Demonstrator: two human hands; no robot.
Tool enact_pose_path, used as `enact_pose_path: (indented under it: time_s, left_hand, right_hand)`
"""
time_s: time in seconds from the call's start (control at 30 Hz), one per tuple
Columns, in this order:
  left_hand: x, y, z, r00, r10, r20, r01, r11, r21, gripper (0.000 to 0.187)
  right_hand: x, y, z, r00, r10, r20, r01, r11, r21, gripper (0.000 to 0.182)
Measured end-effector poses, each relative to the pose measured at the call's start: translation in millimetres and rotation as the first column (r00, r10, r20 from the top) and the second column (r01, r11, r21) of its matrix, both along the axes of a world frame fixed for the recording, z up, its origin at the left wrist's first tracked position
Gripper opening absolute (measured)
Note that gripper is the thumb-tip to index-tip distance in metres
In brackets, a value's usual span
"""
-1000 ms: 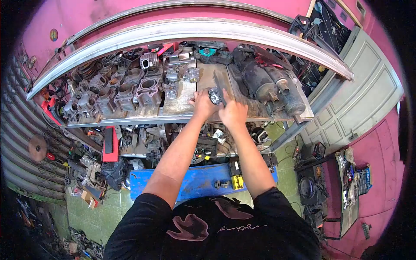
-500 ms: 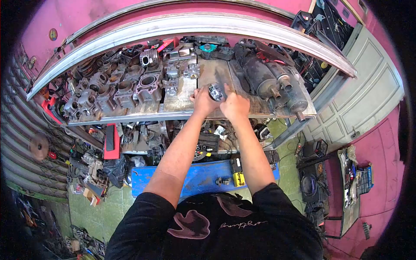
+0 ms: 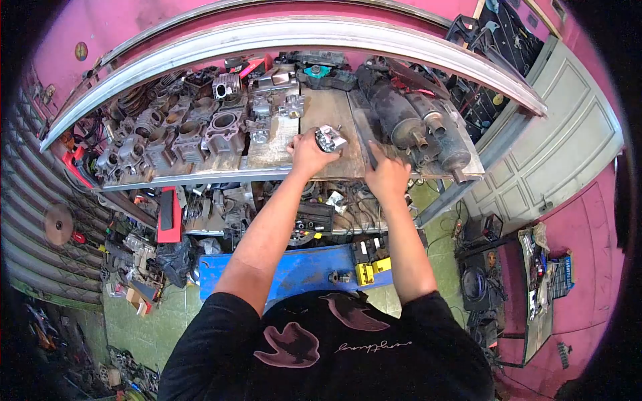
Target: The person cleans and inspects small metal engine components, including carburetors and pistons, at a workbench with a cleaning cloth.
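My left hand [image 3: 309,155] is wrapped round a shiny silver engine part [image 3: 330,138] at the middle of the wooden bench top [image 3: 328,110]. The part's exact kind is not clear at this size. My right hand [image 3: 389,175] is apart from it, low over the front of the bench to the right. Its index finger points forward, and nothing shows in it. Used engine cylinder blocks [image 3: 224,132] stand in rows left of my left hand. Dark exhaust mufflers [image 3: 399,123] lie beyond my right hand.
A pale metal beam [image 3: 294,32] crosses above the bench. Below it, a lower shelf holds loose parts, and a blue bench [image 3: 281,267] carries a yellow-and-black box [image 3: 364,273]. A red box [image 3: 170,217] stands at left, a white door [image 3: 555,134] at right.
My right hand has come away from the engine part and moved right, toward the mufflers. My left hand keeps the part, now turned to show a brighter face.
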State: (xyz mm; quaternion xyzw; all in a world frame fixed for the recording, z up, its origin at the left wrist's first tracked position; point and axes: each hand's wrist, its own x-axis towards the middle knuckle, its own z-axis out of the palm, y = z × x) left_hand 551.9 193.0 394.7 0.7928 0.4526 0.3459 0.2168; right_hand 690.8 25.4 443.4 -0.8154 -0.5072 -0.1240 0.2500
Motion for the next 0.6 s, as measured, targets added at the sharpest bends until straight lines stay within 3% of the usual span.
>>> enact_pose_path:
  time_s: [0.07,0.1,0.2,0.27,0.33,0.47,0.53,0.6]
  left_hand:
    - [-6.5,1.2,1.8,0.999,0.035,-0.026,-0.035,0.999,-0.018,0.088]
    - [-12.9,-0.2,1.8,0.999,0.050,-0.021,-0.050,0.999,-0.004,0.088]
    - [-35.4,-1.2,-3.5,0.999,0.033,-0.005,-0.033,0.999,-0.001,0.091]
    - [-48.8,-2.4,-7.3,0.996,0.069,-0.062,-0.058,0.986,0.158,0.096]
    - [-59.6,-1.5,-12.7,0.994,0.072,-0.083,-0.060,0.989,0.137,0.101]
    - [-68.1,1.7,-21.4,0.997,0.042,-0.069,-0.034,0.993,0.113,0.099]
    - [-68.8,2.4,-25.7,0.999,0.016,-0.049,-0.010,0.993,0.116,0.097]
    - [-70.2,5.4,-31.1,1.000,0.013,-0.017,-0.010,0.989,0.150,0.099]
  right_hand:
    - [4.1,19.6,-11.5,0.987,-0.043,0.154,0.074,0.978,-0.196,0.057]
    - [7.0,27.3,-21.7,0.986,-0.020,0.163,0.054,0.978,-0.203,0.057]
    - [15.2,38.8,-38.5,0.962,-0.043,0.269,0.094,0.979,-0.181,0.060]
    - [19.7,41.1,-37.7,0.961,-0.036,0.274,0.090,0.978,-0.189,0.061]
    - [21.8,43.8,-35.8,0.961,-0.029,0.275,0.087,0.976,-0.202,0.061]
    - [23.2,57.0,-36.9,0.943,-0.077,0.325,0.155,0.963,-0.219,0.051]
    - [25.2,73.0,-39.2,0.888,-0.133,0.440,0.216,0.965,-0.146,0.044]
    - [23.5,86.2,-34.0,0.877,-0.116,0.466,0.155,0.987,-0.046,0.036]
